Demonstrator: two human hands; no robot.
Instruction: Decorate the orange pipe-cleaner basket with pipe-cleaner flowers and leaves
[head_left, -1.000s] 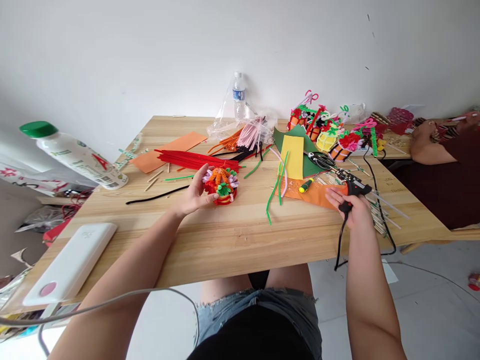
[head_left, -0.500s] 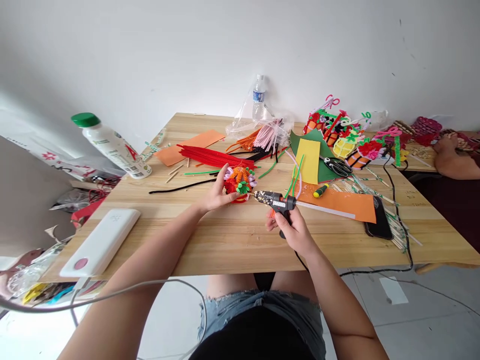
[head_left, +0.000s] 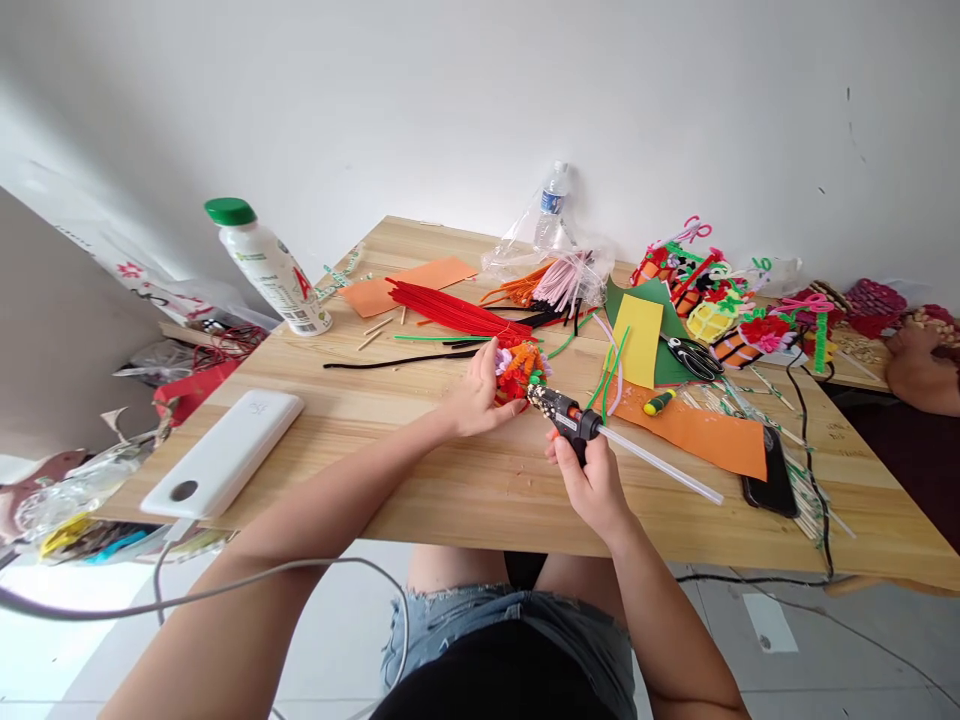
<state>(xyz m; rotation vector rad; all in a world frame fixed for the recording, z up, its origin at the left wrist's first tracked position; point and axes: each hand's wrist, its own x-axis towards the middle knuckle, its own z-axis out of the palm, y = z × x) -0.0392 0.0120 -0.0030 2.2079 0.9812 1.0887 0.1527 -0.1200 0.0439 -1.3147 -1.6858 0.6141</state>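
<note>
My left hand [head_left: 480, 398] is closed round the near left side of a small pipe-cleaner flower basket [head_left: 523, 368], with orange, red, lilac and green blooms. It partly hides the basket. My right hand [head_left: 592, 482] grips a black hot glue gun [head_left: 566, 412] by its handle. Beads of dried glue cover the gun's front end, and its nozzle meets the basket's lower right side; whether it touches cannot be seen. A clear glue stick [head_left: 660, 463] sticks out of the gun's back toward the lower right.
Red pipe cleaners [head_left: 450, 308] lie behind the basket. To the right are orange paper [head_left: 705, 436], scissors [head_left: 694, 358], a yellow-green tool [head_left: 660, 403] and a phone [head_left: 771, 485]. Finished flower baskets [head_left: 709, 320] stand farther back. A power bank [head_left: 225, 455] and bottle [head_left: 274, 270] are left. Another person's arm [head_left: 922, 370] shows far right.
The view has shifted, moving the table rightward in the picture. The glue gun has tilted, its glue stick now sloping lower, and its nozzle is nearer the flower basket. My left hand has turned around the basket.
</note>
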